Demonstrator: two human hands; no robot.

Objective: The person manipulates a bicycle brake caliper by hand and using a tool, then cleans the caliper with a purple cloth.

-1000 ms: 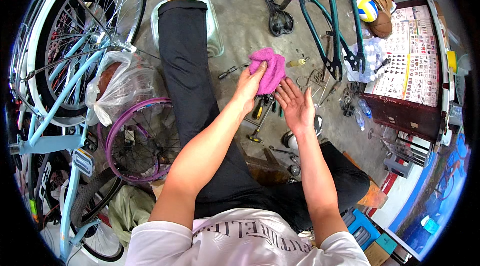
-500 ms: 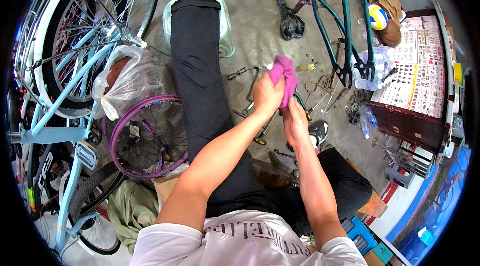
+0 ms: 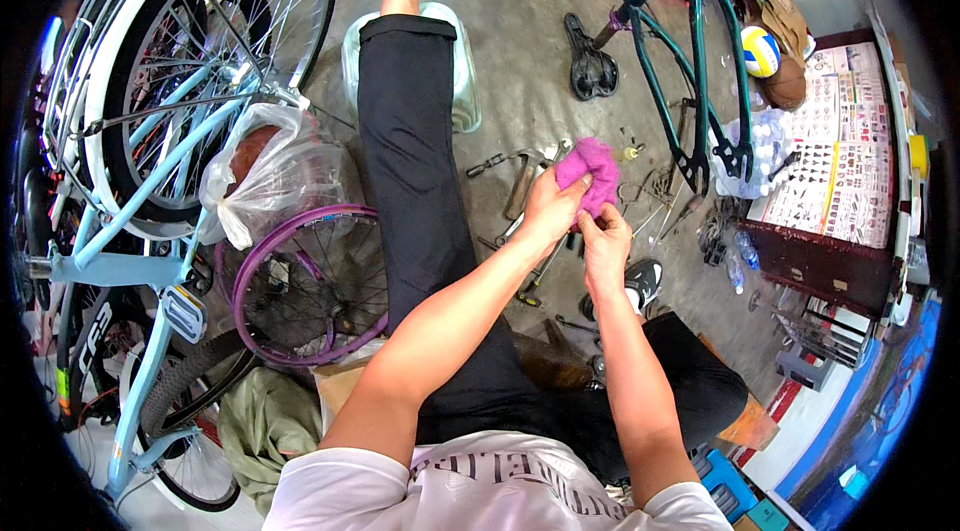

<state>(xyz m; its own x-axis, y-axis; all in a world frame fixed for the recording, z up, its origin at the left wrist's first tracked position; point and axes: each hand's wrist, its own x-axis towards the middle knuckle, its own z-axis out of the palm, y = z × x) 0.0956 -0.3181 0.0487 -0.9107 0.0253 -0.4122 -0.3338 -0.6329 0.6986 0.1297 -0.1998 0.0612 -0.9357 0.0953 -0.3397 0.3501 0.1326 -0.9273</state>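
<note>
A bunched pink-purple cloth is held up in front of me over the floor. My left hand is closed round its left side. My right hand has its fingers curled and pinched at the cloth's lower edge; whether anything else lies inside the folds is hidden. On the floor beyond my hands are a hammer and other scattered hand tools, partly covered by my arms. A black bicycle saddle sits farther off, near a dark green bicycle frame.
At the left stands a light blue bicycle, with a purple wheel rim and a clear plastic bag beside my outstretched leg. A transparent bin is under that leg. To the right are a dark red cabinet and a ball.
My right hand has gone from nearly straight fingers to a pinch at the cloth's edge. The cloth has spread wider. The whole view has shifted slightly.
</note>
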